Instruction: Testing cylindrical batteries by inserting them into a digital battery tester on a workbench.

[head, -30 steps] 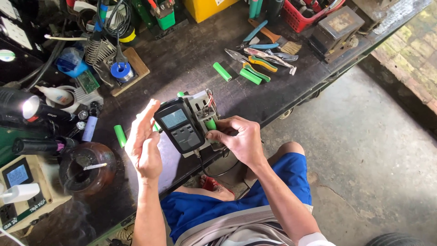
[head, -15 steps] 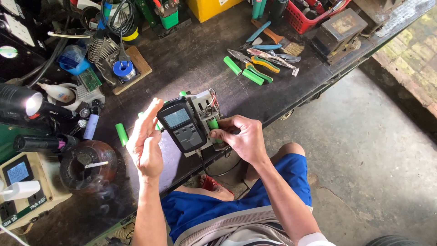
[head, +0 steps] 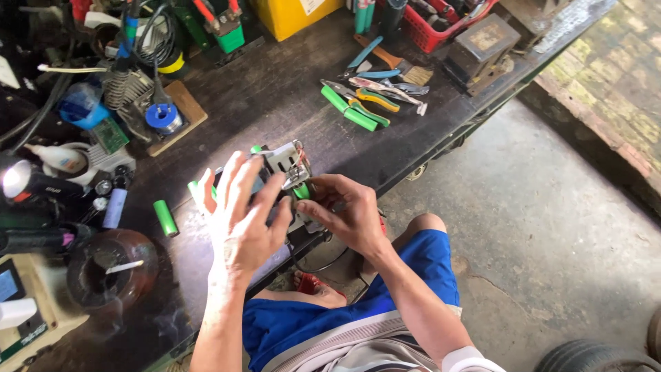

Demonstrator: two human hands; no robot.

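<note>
The small grey device (head: pixel 286 165) sits between my two hands, just over the near edge of the dark workbench (head: pixel 275 103), with a green cylindrical cell (head: pixel 301 191) clamped at its lower right; my left hand (head: pixel 241 217) lies over its face with fingers spread and pressed flat against it, covering most of the front; my right hand (head: pixel 348 213) is curled at its right side, thumb and fingertips pinched close at the green cell, though I cannot tell whether they actually grip it or only touch it. A loose green cell (head: pixel 165 218) lies on the bench just left of my left hand, near the front edge; further left stand a brown glass ashtray (head: pixel 110 272) and a lit torch (head: pixel 31 184), crowding that side. Behind the device the bench top is bare up to a wooden block carrying a blue solder reel (head: pixel 164 116). To the back right, well apart from my hands, lie pliers and cutters (head: pixel 375 93) with two more green cells (head: pixel 348 109). Right of my right hand the bench edge runs diagonally away, and past it the concrete floor (head: pixel 551 227) is open.
</note>
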